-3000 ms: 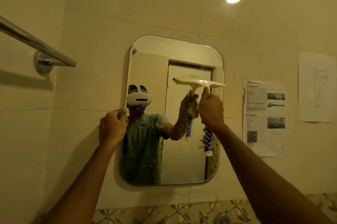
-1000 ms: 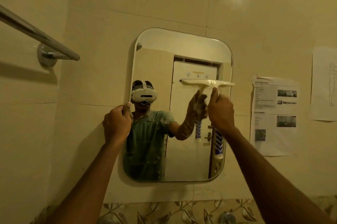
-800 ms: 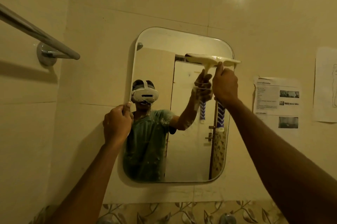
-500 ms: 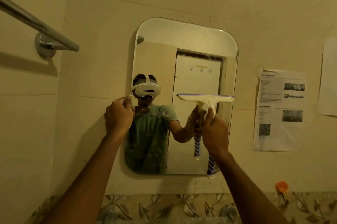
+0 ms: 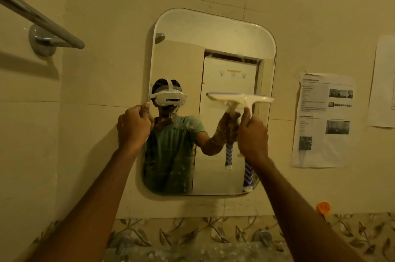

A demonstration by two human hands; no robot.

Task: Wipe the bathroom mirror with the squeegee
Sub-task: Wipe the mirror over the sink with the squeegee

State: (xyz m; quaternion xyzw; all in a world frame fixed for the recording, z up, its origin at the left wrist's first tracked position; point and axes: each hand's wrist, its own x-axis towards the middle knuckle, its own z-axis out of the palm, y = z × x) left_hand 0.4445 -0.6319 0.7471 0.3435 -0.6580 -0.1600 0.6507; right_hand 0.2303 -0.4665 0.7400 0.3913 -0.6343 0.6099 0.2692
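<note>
A rounded rectangular mirror [image 5: 215, 33] hangs on the tiled wall, with soapy streaks over its lower left part. My right hand [image 5: 253, 135] grips the blue-and-white striped handle of a white squeegee [image 5: 241, 98]. Its blade lies flat against the glass at mid height on the mirror's right side. My left hand [image 5: 133, 129] is closed on the mirror's left edge at about the same height. The mirror reflects a person in a green shirt wearing a headset.
A chrome towel bar [image 5: 42, 20] juts from the wall at upper left. Printed sheets [image 5: 322, 120] are stuck to the wall right of the mirror. An orange cap [image 5: 323, 207] shows at lower right, above a leaf-patterned tile border [image 5: 192, 234].
My right hand lifted the squeegee to the mirror's top right, then dragged it down to mid height, where it now sits. My left hand stayed on the mirror's left edge.
</note>
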